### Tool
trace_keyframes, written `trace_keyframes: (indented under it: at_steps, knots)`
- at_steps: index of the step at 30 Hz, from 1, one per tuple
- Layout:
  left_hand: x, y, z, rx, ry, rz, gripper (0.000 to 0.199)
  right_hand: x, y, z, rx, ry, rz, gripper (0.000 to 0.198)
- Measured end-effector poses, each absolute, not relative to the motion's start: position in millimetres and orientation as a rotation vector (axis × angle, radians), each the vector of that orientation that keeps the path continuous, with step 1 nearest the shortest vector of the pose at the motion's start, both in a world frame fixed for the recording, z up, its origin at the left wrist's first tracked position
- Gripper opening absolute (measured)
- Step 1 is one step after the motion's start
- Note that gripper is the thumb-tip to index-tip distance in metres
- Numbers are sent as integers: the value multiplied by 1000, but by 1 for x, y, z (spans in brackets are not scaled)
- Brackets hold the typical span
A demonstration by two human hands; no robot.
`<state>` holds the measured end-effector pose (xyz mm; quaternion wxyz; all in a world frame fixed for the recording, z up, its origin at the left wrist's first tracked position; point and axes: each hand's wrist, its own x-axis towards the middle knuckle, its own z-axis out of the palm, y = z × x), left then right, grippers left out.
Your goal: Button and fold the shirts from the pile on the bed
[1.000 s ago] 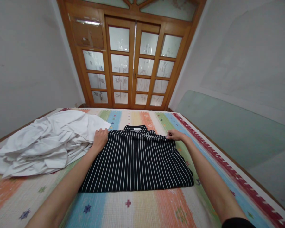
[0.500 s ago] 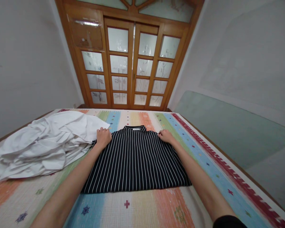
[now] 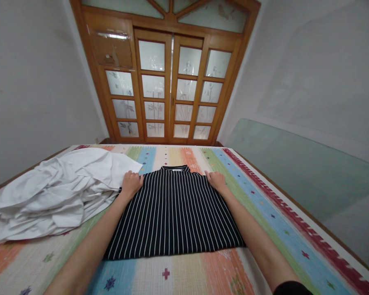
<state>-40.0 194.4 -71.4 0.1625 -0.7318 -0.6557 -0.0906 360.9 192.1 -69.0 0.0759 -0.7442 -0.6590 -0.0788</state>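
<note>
A black shirt with white stripes [image 3: 175,213] lies spread in front of me, its collar at the far side and its near edge running straight across. My left hand [image 3: 132,183] grips the shirt at its far left shoulder, fingers curled around the cloth. At the opposite shoulder, my right hand [image 3: 216,180] pinches the fabric between thumb and fingers. A crumpled white cloth [image 3: 67,188] lies just left of the shirt, close beside my left hand.
The shirt rests on a colourful striped bedspread [image 3: 166,282] with small cross and star motifs. Beyond the bed stand wooden doors with glass panes [image 3: 153,88]. Pale walls [image 3: 27,82] flank both sides; a greenish panel [image 3: 283,164] runs along the right one.
Both hands keep their hold at the shoulders. The far shoulder edge looks drawn slightly toward me, and the whole view has tilted up a little.
</note>
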Motion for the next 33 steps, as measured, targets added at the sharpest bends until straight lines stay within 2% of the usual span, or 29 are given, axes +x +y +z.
trace_keyframes:
  at_steps: [6,9,15,20,24,28,33]
  knots:
    - [-44,204,-66,-1923,-1824,-553,57,355,205,-66,-2128,-1702,-442,50]
    - [-46,206,-72,-1950,-1794,-561,51,354,212,-75,-2131,-1712,-474,50]
    - [-43,199,-69,-2018,-1704,-522,30,360,211,-88,-2157,-1754,-529,37]
    - [-7,166,-71,-2232,-1607,-654,35,334,191,-80,-1756,-1909,-437,39]
    - [26,118,-98,-2551,-1522,-551,53,309,154,-98,-1376,-2323,-161,50]
    - [37,89,-114,-2667,-1607,-457,66,321,125,-120,-1517,-2411,13,60]
    - [42,84,-112,-2688,-1629,-428,69,366,110,-127,-1793,-2262,-27,65]
